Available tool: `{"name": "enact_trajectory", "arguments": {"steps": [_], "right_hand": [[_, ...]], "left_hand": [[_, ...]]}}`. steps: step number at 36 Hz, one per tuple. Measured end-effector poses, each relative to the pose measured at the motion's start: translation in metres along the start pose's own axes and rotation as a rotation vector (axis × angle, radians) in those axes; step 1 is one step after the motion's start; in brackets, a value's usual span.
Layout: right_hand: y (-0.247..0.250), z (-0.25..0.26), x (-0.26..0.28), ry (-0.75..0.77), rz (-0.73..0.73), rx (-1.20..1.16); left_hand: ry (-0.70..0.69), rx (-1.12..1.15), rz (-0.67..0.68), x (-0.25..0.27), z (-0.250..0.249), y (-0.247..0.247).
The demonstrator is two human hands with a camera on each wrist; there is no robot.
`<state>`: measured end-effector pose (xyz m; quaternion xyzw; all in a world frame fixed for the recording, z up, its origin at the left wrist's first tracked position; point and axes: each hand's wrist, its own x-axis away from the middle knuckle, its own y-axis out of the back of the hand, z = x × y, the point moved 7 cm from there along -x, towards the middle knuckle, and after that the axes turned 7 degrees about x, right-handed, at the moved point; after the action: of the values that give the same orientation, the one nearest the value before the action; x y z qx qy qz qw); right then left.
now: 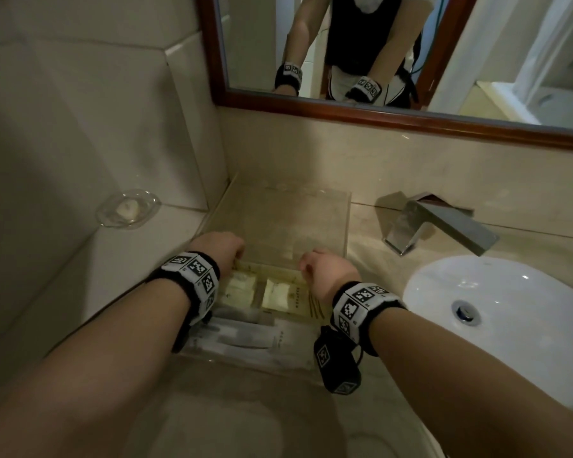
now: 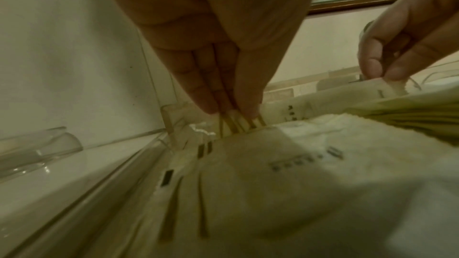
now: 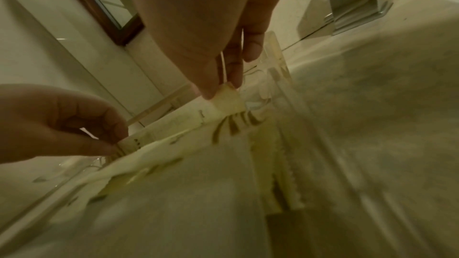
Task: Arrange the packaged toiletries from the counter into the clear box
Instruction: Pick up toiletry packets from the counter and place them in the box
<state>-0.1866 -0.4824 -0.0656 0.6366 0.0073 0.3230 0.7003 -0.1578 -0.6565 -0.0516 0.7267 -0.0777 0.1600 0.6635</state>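
Observation:
The clear box (image 1: 347,219) stands on the counter by the back wall. Its near half holds cream packets (image 1: 242,287) and longer clear-wrapped packets (image 1: 239,335); its far half shows only the bare floor. My left hand (image 1: 224,249) and right hand (image 1: 325,269) reach into the box side by side. Between them a long cream packet (image 2: 323,95) with gold stripes stands on edge. The left hand (image 2: 236,111) pinches its left end with straight fingertips. In the right wrist view the right hand (image 3: 223,89) pinches the same long packet (image 3: 174,125) at its other corner.
A glass soap dish (image 1: 128,209) sits on the ledge to the left. A square chrome faucet (image 1: 440,223) and the white basin (image 1: 497,325) lie to the right of the box. The framed mirror (image 1: 377,44) hangs above, and a tiled wall closes the left side.

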Motion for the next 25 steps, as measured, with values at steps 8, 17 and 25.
{"name": "enact_trajectory", "arguments": {"steps": [8, 17, 25], "right_hand": [[0.004, -0.006, 0.016, 0.045, -0.195, -0.023], [0.025, -0.058, 0.047, -0.007, -0.244, -0.126], [0.032, -0.168, 0.104, -0.184, -0.277, -0.153]], "left_hand": [[0.009, 0.015, -0.045, 0.006, -0.009, 0.006], [-0.087, 0.099, -0.084, 0.009, -0.079, 0.029], [-0.238, 0.123, -0.003, 0.008, -0.198, 0.019]]}}
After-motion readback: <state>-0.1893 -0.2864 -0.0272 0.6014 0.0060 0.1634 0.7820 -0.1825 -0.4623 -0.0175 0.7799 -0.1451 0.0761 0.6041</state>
